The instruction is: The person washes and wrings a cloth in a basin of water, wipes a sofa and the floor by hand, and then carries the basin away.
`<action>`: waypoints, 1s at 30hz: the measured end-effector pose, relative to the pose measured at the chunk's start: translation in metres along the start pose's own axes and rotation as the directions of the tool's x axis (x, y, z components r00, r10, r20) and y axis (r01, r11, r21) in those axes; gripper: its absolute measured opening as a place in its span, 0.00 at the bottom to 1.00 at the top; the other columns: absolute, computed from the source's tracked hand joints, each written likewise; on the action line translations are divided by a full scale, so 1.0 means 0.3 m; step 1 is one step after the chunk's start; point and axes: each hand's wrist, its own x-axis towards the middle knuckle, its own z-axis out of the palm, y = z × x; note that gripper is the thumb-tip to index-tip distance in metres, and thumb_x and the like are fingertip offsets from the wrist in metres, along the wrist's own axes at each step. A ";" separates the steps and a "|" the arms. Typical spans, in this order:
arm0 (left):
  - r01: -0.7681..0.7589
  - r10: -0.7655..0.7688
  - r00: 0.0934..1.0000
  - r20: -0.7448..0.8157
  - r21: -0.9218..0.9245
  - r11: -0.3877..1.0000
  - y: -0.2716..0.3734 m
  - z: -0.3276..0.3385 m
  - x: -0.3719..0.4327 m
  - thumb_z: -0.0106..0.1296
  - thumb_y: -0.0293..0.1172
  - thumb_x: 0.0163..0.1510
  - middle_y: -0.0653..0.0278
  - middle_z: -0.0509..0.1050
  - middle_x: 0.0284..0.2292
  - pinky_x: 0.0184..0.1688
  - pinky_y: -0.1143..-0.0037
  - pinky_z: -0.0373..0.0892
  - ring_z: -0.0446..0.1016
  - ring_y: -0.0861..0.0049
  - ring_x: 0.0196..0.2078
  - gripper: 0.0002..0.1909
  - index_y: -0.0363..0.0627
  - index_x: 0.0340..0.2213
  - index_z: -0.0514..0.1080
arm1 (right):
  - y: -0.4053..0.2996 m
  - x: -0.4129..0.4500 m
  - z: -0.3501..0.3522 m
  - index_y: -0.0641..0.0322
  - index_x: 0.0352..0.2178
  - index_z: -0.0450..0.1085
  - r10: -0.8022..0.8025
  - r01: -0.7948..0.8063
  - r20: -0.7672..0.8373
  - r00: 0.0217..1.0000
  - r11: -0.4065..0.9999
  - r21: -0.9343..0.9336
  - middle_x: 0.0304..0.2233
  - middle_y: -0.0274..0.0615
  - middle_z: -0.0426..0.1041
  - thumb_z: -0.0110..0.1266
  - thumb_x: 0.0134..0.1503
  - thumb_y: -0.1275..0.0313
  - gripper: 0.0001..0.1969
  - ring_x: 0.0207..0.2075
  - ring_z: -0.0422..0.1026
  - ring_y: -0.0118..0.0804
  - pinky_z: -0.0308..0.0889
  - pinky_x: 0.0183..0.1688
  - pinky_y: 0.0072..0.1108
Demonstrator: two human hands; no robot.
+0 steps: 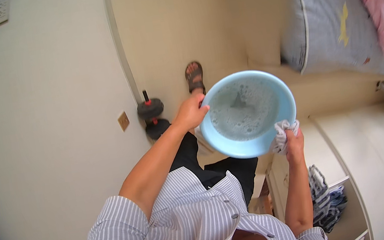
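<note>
A light blue plastic basin [238, 149] is held up in front of me, over the floor. Sudsy water [247, 115] lies in it, with bubbles on the surface and a small grey shape near the middle that I cannot identify. My left hand [191, 112] grips the basin's rim on the left side, thumb over the edge. At the lower right of the rim, my right hand [294, 143] holds the basin together with a crumpled pale cloth [282, 137], which is pressed against the rim.
Black dumbbells [150, 108] stand by the left wall, near a wall socket [123, 121]. A bed with grey bedding [334, 22] is at the upper right. Lower right, a pale cabinet [370, 152] has an open compartment with folded clothes [325, 200]. My sandalled foot [194, 76] is beyond the basin.
</note>
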 end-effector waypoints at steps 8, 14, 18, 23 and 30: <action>0.099 -0.099 0.994 -0.038 -0.015 0.995 0.415 -0.529 0.308 0.57 0.28 0.53 0.55 0.77 0.31 0.40 0.69 0.71 0.76 0.68 0.34 0.13 0.39 0.41 0.75 | -0.536 0.265 0.347 0.66 0.46 0.70 0.047 -0.055 0.158 0.986 0.997 0.046 0.38 0.39 0.77 0.48 0.59 0.77 0.13 0.36 0.76 0.30 0.72 0.38 0.21; 0.181 -0.195 0.979 -0.064 -0.177 0.967 0.531 -0.928 0.802 0.53 0.27 0.57 0.64 0.75 0.30 0.30 0.75 0.71 0.73 0.78 0.30 0.10 0.37 0.41 0.73 | -1.020 0.723 0.759 0.66 0.43 0.71 0.008 0.038 0.341 0.940 0.991 -0.127 0.35 0.37 0.76 0.45 0.58 0.76 0.13 0.33 0.74 0.28 0.70 0.36 0.21; 0.248 -0.283 0.956 -0.076 -0.303 0.920 0.741 -1.203 0.845 0.53 0.26 0.56 0.65 0.74 0.28 0.30 0.74 0.70 0.73 0.78 0.29 0.10 0.36 0.39 0.74 | -1.283 0.794 0.952 0.66 0.42 0.72 0.018 0.071 0.352 0.936 0.969 -0.239 0.35 0.38 0.76 0.44 0.57 0.77 0.13 0.34 0.75 0.30 0.71 0.38 0.23; 0.187 -0.315 0.915 -0.253 -0.428 0.884 0.806 -1.510 0.980 0.51 0.24 0.58 0.65 0.75 0.28 0.27 0.76 0.70 0.72 0.80 0.27 0.05 0.36 0.36 0.73 | -1.625 0.990 1.336 0.68 0.43 0.71 0.008 0.198 0.525 0.851 0.921 -0.335 0.35 0.41 0.76 0.44 0.54 0.78 0.16 0.35 0.75 0.33 0.71 0.40 0.26; 0.165 -0.321 0.907 -0.271 -0.473 0.866 0.911 -1.803 1.144 0.51 0.23 0.58 0.64 0.76 0.29 0.25 0.76 0.69 0.72 0.80 0.26 0.06 0.35 0.37 0.73 | -1.927 1.139 1.621 0.68 0.39 0.73 -0.071 0.286 0.438 0.896 0.848 -0.447 0.33 0.43 0.77 0.47 0.52 0.75 0.14 0.35 0.77 0.36 0.72 0.40 0.28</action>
